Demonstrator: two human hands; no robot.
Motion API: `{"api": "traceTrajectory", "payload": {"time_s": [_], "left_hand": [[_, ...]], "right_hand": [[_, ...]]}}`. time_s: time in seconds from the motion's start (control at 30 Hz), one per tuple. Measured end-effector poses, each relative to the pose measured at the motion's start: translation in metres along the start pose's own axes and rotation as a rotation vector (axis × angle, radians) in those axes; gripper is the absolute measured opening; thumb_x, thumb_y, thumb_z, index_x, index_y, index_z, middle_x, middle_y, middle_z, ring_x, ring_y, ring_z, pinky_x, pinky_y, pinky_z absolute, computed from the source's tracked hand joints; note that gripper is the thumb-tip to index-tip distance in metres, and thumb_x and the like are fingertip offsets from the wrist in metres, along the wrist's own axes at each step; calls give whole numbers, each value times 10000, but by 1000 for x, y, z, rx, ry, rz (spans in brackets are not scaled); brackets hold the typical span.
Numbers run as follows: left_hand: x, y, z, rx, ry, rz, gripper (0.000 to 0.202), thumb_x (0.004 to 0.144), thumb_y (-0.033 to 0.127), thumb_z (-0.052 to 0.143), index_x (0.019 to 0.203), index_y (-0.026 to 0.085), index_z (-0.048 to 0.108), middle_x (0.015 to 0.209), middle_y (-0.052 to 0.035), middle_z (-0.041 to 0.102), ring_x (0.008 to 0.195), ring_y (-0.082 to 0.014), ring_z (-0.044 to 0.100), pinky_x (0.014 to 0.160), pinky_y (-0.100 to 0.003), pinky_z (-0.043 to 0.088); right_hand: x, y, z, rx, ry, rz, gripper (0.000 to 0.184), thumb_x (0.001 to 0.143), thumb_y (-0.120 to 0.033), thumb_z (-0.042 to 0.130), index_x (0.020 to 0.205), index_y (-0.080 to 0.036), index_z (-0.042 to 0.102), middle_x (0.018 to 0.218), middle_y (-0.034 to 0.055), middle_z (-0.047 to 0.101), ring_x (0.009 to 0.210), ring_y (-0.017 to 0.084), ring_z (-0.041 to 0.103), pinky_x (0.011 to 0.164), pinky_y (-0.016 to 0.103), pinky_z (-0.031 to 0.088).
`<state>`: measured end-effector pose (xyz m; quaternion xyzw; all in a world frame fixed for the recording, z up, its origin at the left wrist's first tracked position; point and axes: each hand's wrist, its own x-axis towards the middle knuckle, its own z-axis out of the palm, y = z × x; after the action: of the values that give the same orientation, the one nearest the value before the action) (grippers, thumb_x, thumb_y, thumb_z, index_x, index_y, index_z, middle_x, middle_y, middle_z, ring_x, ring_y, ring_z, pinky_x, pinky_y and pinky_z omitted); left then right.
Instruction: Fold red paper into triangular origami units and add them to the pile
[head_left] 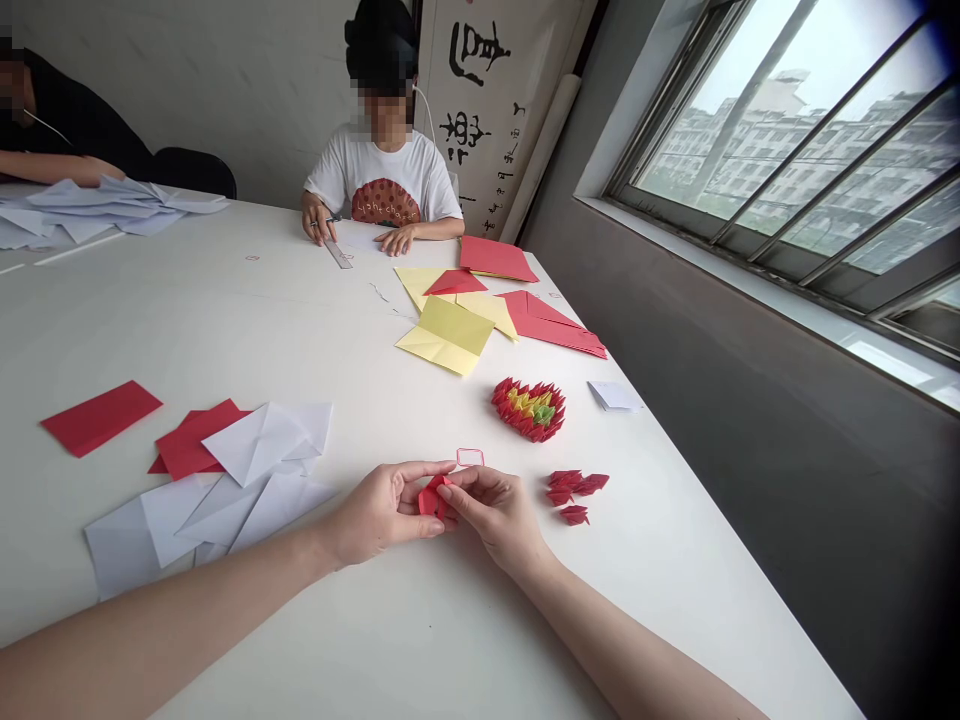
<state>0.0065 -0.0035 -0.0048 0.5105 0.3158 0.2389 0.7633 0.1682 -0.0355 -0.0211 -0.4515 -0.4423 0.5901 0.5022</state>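
Note:
Between my two hands, low over the table, is a small piece of folded red paper [429, 498]. My left hand [390, 505] grips it from the left, with thumb below and fingers above. My right hand [487, 500] pinches its right side between thumb and fingers. To the right of my right hand lie several small folded red paper pieces [575, 485]. Farther back sits a heart-shaped cluster [529, 408] of pointed red, yellow and green folded pieces. Loose white paper sheets [259, 445] lie left of my left hand.
Red sheets [101, 418] lie at the left. Yellow paper [448, 337] and red paper [551, 322] spread at the back right. Across the white table [300, 310], a person [384, 170] holds a pen beside a ruler [339, 255]. Another person leans over papers [82, 210] at the far left.

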Motion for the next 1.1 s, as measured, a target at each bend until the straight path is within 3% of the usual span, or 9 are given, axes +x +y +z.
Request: {"api": "traceTrajectory", "payload": {"time_s": [0.1,0.27,0.43,0.6,0.7,0.8,0.93,1.1], "left_hand": [[-2,2,-4,-5,-53,-6,576,714,101,630,1268,201,508,908,-42,691,927,-203,635,913,-383,447],[-4,8,-2,19,5,-58,441,797,209,548,1238,202,540,931,-68,684,874,-204,651,807,-352,499],[-3,5,2,101,34,-77,530,721,231,680,1227,198,527,762,-34,665,739,-210,672,703,-344,520],[-4,4,1,52,-24,-33,605,701,161,684,1261,228,467,713,11,620,763,-186,650,740,-352,521],[-7,7,0,134,-63,-28,400,797,251,578,1186,191,505,794,-32,629,694,-176,656,636,-291,515],[-9,10,1,356,55,84,289,885,354,411,916,151,614,753,-32,596,574,-129,589,539,-240,456],[-7,8,0,632,295,321,266,864,322,469,740,158,637,748,-36,579,687,-146,537,602,-234,427],[-4,1,-3,650,318,342,241,856,230,455,672,158,593,668,-17,561,615,-127,511,530,-217,403]], "right_hand": [[0,0,-1,1,0,3,200,720,-340,696,734,-143,660,645,31,666,550,132,596,524,251,490],[-1,-2,0,14,-54,-7,216,743,-356,672,746,-144,628,619,20,655,492,129,583,503,266,486],[-1,-3,-1,-52,-43,-16,224,751,-367,662,733,-146,631,654,35,660,542,131,581,522,256,474],[-2,-6,-1,-61,-53,-3,233,780,-371,633,727,-145,636,638,26,650,533,121,560,526,252,452],[-1,-9,-2,-48,-91,34,252,804,-386,603,765,-141,649,630,19,633,543,113,550,544,247,431],[0,-13,-2,-42,-126,106,291,792,-415,608,768,-131,669,616,18,621,562,106,537,563,240,422],[-1,-15,-2,-48,-174,209,304,720,-426,675,745,-124,695,613,18,619,559,101,534,569,235,435],[1,-18,-2,-66,-206,272,307,676,-415,715,749,-117,709,638,29,630,569,103,546,569,233,444]]}}
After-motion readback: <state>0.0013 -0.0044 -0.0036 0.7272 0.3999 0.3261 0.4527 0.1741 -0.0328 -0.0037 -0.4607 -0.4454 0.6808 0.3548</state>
